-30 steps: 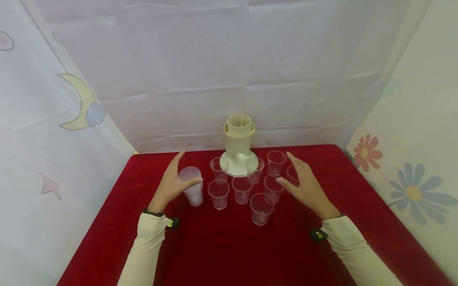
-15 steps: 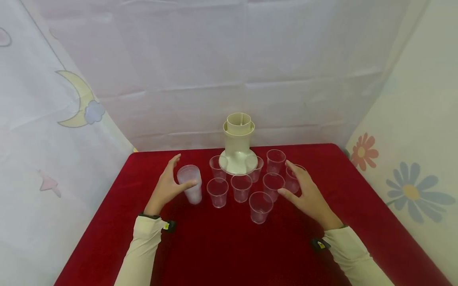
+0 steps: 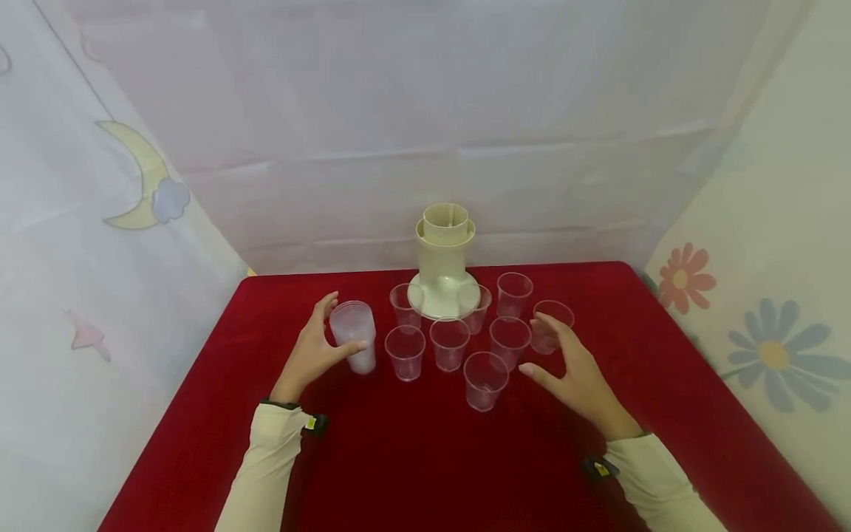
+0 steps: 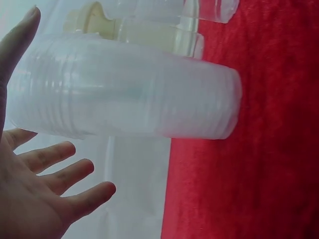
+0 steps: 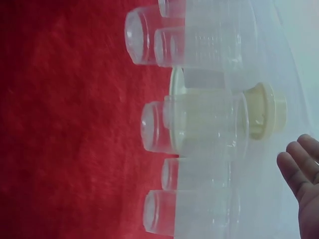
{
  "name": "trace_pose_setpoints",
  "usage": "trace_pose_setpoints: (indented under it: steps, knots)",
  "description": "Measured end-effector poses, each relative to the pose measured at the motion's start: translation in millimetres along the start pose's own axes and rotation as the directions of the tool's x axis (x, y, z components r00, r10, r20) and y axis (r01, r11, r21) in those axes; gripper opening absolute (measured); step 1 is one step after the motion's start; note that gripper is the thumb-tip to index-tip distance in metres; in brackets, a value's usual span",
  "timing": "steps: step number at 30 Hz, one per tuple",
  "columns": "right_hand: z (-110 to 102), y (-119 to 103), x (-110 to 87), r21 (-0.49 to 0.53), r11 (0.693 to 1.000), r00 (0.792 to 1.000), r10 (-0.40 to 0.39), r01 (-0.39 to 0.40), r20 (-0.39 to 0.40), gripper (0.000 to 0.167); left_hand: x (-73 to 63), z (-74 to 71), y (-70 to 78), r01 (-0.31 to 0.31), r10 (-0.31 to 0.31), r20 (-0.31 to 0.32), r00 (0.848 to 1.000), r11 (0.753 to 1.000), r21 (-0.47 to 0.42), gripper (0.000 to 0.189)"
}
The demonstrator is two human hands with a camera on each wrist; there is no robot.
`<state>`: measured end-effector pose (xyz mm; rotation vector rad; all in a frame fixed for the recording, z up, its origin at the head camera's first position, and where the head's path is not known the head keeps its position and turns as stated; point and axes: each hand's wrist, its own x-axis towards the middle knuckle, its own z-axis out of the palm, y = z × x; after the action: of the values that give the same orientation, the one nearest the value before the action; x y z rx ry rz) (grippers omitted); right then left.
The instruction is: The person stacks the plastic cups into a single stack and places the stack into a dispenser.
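A stack of nested clear plastic cups (image 3: 352, 329) stands upright on the left of the table. Around it, thumb and fingers apart, is my left hand (image 3: 311, 356); in the left wrist view the spread fingers (image 4: 65, 177) show a gap to the stack. Several single clear cups stand upright to the right, among them a front cup (image 3: 484, 384) and a rightmost cup (image 3: 545, 340). My right hand (image 3: 580, 380) hovers just in front of the rightmost cup, holding nothing, its thumb and fingers apart.
Behind the cups stands a cream plastic holder (image 3: 444, 270) with a round base and an upright tube. A red cloth (image 3: 425, 465) covers the table. White sheeting (image 3: 346, 185) hangs at the back, with patterned sheets on both sides.
My right hand has drawn back a little toward me, uncovering the rightmost cup. The left hand has shifted slightly around the stack, its fingers bending a little. The cups stay in place.
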<state>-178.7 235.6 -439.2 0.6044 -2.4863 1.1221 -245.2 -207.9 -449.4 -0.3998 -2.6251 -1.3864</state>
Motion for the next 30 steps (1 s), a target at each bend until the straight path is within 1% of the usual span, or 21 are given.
trace_pose_setpoints:
  steps: [4,8,12,17,20,24,30]
  knots:
    - [3.2,0.0,-5.9,0.013,1.0,1.0,-0.013,0.013,-0.023,0.079,2.2,2.7,-2.8,0.009,-0.009,0.007,1.0,1.0,-0.024,0.1]
    - [8.6,5.6,-12.0,0.031,0.999,0.999,-0.026,0.026,-0.022,0.073,2.0,5.0,-4.4,0.018,-0.018,0.015,1.0,0.999,-0.04,0.098]
    - [14.3,11.0,-17.2,0.036,0.999,1.0,-0.025,0.025,0.004,0.07,2.7,6.7,-6.2,0.022,-0.021,0.022,1.0,0.998,-0.054,0.094]
    - [21.6,15.9,-20.9,0.037,0.999,0.999,-0.013,0.011,0.035,0.067,7.0,8.7,-7.7,0.012,-0.009,0.036,0.999,0.998,-0.063,0.085]
    - [25.3,17.2,-23.0,0.043,0.999,0.998,0.001,-0.004,0.07,0.065,9.7,9.3,-7.5,0.008,-0.005,0.051,0.999,0.998,-0.056,0.082]
    - [29.7,18.4,-26.3,0.057,0.998,0.994,0.033,-0.039,0.108,0.065,13.3,10.9,-5.7,0.005,-0.001,0.07,0.998,0.999,-0.051,0.082]
    - [37.6,16.2,-25.4,0.086,0.994,0.991,0.05,-0.061,0.126,0.068,18.0,14.0,-0.2,-0.007,0.012,0.094,0.995,0.998,-0.054,0.082]
